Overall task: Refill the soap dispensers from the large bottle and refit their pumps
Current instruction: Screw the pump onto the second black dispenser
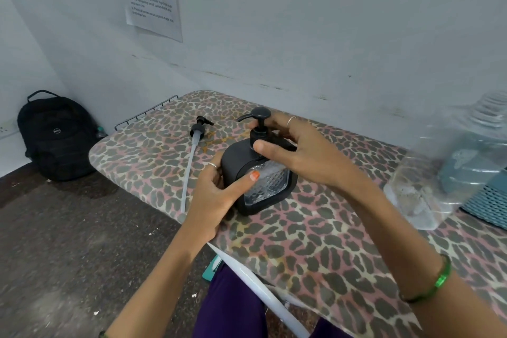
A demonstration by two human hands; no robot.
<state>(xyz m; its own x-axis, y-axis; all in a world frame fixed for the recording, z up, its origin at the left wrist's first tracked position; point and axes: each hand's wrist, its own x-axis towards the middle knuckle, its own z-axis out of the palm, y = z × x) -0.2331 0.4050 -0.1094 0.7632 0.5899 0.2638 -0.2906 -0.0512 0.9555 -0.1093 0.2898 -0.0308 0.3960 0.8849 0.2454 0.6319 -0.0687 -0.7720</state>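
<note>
Head view: squat black dispenser (pixel 258 181) with faceted clear window, upright mid-table (pixel 315 255) on leopard-print cloth. Left hand (pixel 216 195) clasping its body; right hand (pixel 296 151) gripping pump (pixel 259 125) collar. Loose pump (pixel 196 134), long translucent tube, at ten o'clock. Clear ribbed bottle (pixel 452 167) at three.

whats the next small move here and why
Probably twist the pump collar tight with the right hand while the left hand steadies the black dispenser: the pump already stands upright in its neck, fingers around the collar.
</note>
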